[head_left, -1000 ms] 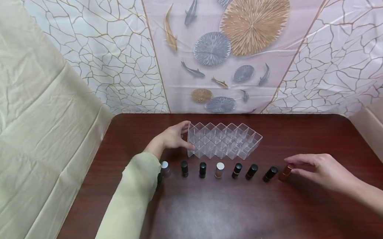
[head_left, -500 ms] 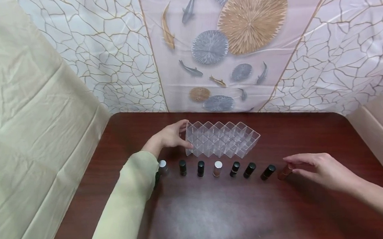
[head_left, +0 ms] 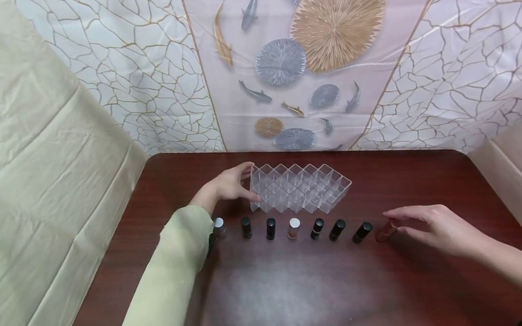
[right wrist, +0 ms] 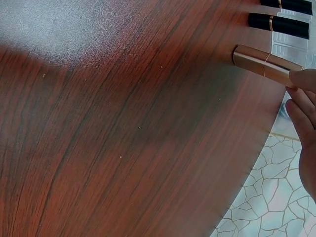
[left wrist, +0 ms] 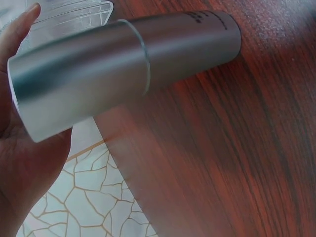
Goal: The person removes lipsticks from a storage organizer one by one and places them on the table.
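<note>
My left hand point(head_left: 230, 184) grips the left end of a clear lipstick organizer point(head_left: 296, 187), thumb at the front and fingers behind. The organizer has rows of diamond-shaped slots. Off to the right, my right hand point(head_left: 443, 228) pinches the top of a copper lipstick tube point(right wrist: 261, 63) between thumb and fingers; the tube stands at the right end of a row. Next to it comes a black lipstick point(head_left: 362, 232). A silver tube point(left wrist: 89, 64) stands near my left wrist, looming large in the left wrist view.
Between the two ends of the row stand several more lipsticks, among them a white-capped one point(head_left: 294, 229) and a black one point(head_left: 271, 229). Part of a dark item shows beside my left sleeve point(head_left: 160, 276). A patterned cloth point(head_left: 168, 78) hangs behind the dark red table point(head_left: 426, 182).
The head view has shifted a little, so everything appears slightly farther left. Both hands keep their holds, and the row of lipsticks keeps its arrangement.
</note>
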The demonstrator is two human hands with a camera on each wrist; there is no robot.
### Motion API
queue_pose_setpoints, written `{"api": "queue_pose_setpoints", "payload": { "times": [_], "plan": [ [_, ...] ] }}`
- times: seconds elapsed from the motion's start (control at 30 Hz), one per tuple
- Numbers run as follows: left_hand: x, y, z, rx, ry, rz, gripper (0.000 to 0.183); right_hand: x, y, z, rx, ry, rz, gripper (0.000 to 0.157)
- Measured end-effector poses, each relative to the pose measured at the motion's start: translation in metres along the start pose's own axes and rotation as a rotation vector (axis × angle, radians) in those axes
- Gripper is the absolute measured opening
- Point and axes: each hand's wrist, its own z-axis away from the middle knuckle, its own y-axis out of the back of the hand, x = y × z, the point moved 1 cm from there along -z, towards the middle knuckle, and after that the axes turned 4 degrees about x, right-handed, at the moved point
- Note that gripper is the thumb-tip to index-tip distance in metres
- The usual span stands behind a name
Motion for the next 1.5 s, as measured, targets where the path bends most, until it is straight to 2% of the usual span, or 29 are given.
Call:
{"api": "queue_pose_setpoints", "payload": {
  "times": [0.23,0.87,1.27,1.5],
  "plan": [
    [0.002,0.001,0.0,-0.009,-0.001,-0.018,0.107,0.0,0.0,0.0,0.006,0.027,-0.011,0.058],
    [0.005,0.003,-0.001,-0.033,0.019,-0.119,0.11,0.0,0.005,-0.002,0.003,-0.002,-0.001,0.058],
    [0.012,0.01,0.004,-0.042,0.017,-0.137,0.119,-0.007,0.014,-0.011,-0.017,-0.134,0.035,0.052],
    [0.019,0.026,0.014,-0.045,-0.007,-0.177,0.118,-0.005,0.022,-0.013,-0.022,-0.194,0.03,0.053]
  ]
}}
